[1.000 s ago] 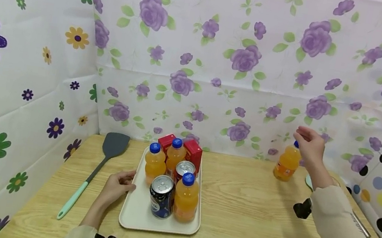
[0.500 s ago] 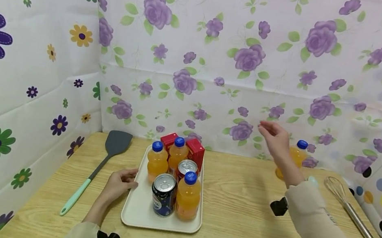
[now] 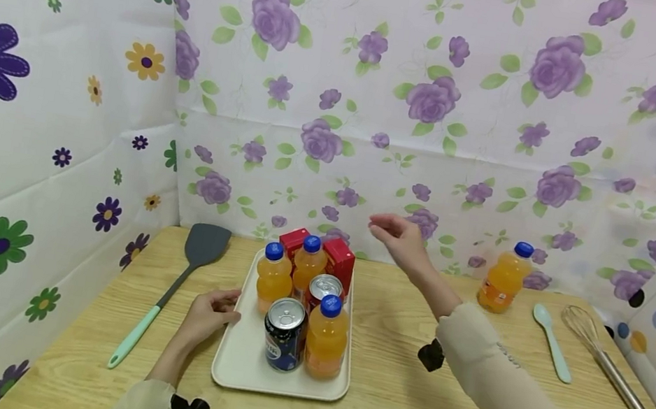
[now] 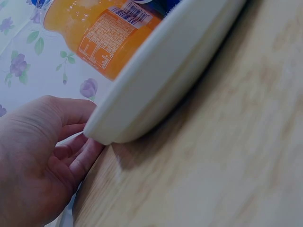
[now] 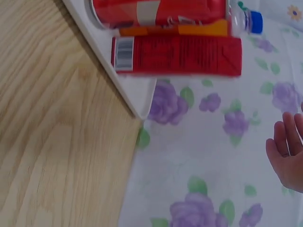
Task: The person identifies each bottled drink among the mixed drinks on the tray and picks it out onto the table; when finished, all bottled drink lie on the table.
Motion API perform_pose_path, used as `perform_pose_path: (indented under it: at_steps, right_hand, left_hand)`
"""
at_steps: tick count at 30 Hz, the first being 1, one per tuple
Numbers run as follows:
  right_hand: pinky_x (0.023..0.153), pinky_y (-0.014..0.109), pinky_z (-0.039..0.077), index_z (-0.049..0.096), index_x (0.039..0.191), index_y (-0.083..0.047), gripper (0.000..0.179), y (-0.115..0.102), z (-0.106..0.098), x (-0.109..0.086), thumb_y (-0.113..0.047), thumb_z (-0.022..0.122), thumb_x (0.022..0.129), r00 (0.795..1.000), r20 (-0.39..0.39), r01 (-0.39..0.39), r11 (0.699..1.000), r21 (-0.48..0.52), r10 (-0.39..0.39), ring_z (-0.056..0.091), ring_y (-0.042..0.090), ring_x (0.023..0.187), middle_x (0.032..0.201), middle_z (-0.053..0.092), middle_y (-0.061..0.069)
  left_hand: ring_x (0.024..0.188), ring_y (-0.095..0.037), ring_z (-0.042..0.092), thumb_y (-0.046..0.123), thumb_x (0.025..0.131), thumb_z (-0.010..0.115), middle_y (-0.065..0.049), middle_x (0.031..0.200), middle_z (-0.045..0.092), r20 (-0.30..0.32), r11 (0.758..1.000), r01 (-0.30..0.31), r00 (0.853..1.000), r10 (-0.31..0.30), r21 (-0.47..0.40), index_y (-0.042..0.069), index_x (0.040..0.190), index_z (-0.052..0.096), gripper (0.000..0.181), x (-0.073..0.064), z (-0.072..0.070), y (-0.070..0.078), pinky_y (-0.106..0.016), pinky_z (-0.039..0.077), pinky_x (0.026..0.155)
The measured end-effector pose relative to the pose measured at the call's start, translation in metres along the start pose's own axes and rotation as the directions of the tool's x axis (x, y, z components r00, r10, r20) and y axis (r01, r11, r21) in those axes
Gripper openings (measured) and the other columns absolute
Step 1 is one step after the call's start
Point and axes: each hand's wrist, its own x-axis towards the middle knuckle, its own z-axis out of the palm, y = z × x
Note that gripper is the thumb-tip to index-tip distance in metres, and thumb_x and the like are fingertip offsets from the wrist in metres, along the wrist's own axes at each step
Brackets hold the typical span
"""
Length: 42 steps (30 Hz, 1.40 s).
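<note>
A cream tray (image 3: 239, 375) stands on the table, bearing three orange-juice bottles with blue caps (image 3: 324, 345), a dark blue Pepsi can (image 3: 284, 336), a red can (image 3: 325, 287) and two red boxes (image 3: 340, 257). My left hand (image 3: 209, 317) pinches the tray's left rim, as the left wrist view (image 4: 42, 156) also shows. Nothing is in my right hand (image 3: 402, 240); it hovers above and right of the tray's back corner, fingers extended and slightly bent. In the right wrist view, one red box (image 5: 177, 56) stands near the tray's edge, apart from that hand.
Another orange-juice bottle (image 3: 504, 277) stands at the back right. A pale green spoon (image 3: 552, 342) and a whisk (image 3: 606, 363) lie to its right. Left of the tray lies a spatula (image 3: 169, 290) with a dark head. Flowered sheets (image 3: 382, 99) enclose the table.
My right hand has moved left from the bottle at the back right toward the tray, uncovering that bottle, the spoon and the whisk. My left hand stays at the tray's rim.
</note>
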Motion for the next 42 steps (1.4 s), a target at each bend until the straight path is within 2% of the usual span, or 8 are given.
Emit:
perform_pose_path:
  at_steps: [3,6,10,17,24,33,42]
  right_hand:
    - [0.091,0.031,0.051,0.062,0.124,0.002,0.033,-0.005,0.017,0.001,-0.015,0.059,0.096,0.998,0.06,0.031,0.999,-0.012,-0.03,0.062,0.032,0.11,0.123,0.065,0.022]
    - [0.094,0.039,0.052,0.063,0.123,-0.001,0.032,-0.008,0.032,0.003,-0.017,0.06,0.096,0.994,0.106,0.029,0.999,-0.014,-0.027,0.061,0.032,0.11,0.123,0.065,0.02]
    - [0.095,0.04,0.053,0.063,0.124,-0.002,0.033,-0.01,0.048,0.004,-0.018,0.062,0.095,0.988,0.154,0.013,1.0,-0.014,-0.011,0.061,0.03,0.111,0.123,0.066,0.017]
    - [0.097,0.039,0.052,0.063,0.123,-0.001,0.032,-0.011,0.066,0.007,-0.015,0.063,0.094,0.981,0.192,0.035,0.999,-0.013,-0.032,0.063,0.03,0.109,0.122,0.066,0.018]
    - [0.096,0.037,0.052,0.063,0.124,-0.001,0.035,-0.009,0.073,0.012,-0.015,0.065,0.092,0.972,0.232,0.019,1.0,-0.006,-0.017,0.063,0.03,0.109,0.121,0.066,0.019]
    - [0.089,0.03,0.053,0.066,0.121,-0.004,0.037,-0.009,0.076,0.014,-0.02,0.071,0.088,0.956,0.292,0.024,0.995,-0.102,0.007,0.062,0.021,0.097,0.114,0.068,0.014]
    - [0.08,0.024,0.052,0.065,0.122,-0.004,0.04,-0.012,0.078,0.013,-0.021,0.073,0.087,0.951,0.308,0.023,0.992,-0.125,0.016,0.06,0.018,0.091,0.11,0.068,0.014]
  left_hand:
    - [0.081,-0.009,0.057,-0.003,0.079,0.07,-0.022,0.114,0.064,0.001,1.0,0.0,1.0,0.0,0.004,-0.003,0.127,0.062,0.049,0.0,0.0,0.0,-0.017,0.046,0.068]
    - [0.081,-0.009,0.057,-0.003,0.079,0.07,-0.022,0.113,0.064,-0.002,1.0,0.001,1.0,-0.001,0.004,-0.003,0.127,0.062,0.049,0.0,0.0,0.0,-0.017,0.046,0.068]
    - [0.081,-0.01,0.057,-0.004,0.079,0.07,-0.022,0.114,0.064,0.001,1.0,0.006,1.0,-0.006,-0.003,-0.003,0.127,0.062,0.049,0.0,0.0,0.0,-0.017,0.046,0.068]
    - [0.082,-0.009,0.057,-0.004,0.079,0.07,-0.022,0.114,0.064,-0.001,1.0,0.013,1.0,-0.013,-0.004,-0.003,0.128,0.062,0.049,0.0,0.0,0.0,-0.016,0.046,0.069]
    - [0.081,-0.008,0.056,-0.004,0.079,0.07,-0.022,0.114,0.064,-0.001,1.0,0.01,1.0,-0.01,-0.009,-0.004,0.128,0.061,0.05,0.001,0.0,0.0,-0.016,0.046,0.069]
    - [0.081,-0.008,0.056,-0.004,0.078,0.07,-0.021,0.114,0.064,0.0,1.0,0.006,1.0,-0.006,-0.015,-0.003,0.127,0.062,0.05,0.0,0.002,-0.001,-0.017,0.046,0.069]
    - [0.081,-0.008,0.056,-0.004,0.079,0.071,-0.02,0.115,0.064,-0.005,1.0,0.012,1.0,-0.012,-0.012,-0.002,0.128,0.062,0.049,0.001,0.001,-0.002,-0.016,0.046,0.07]
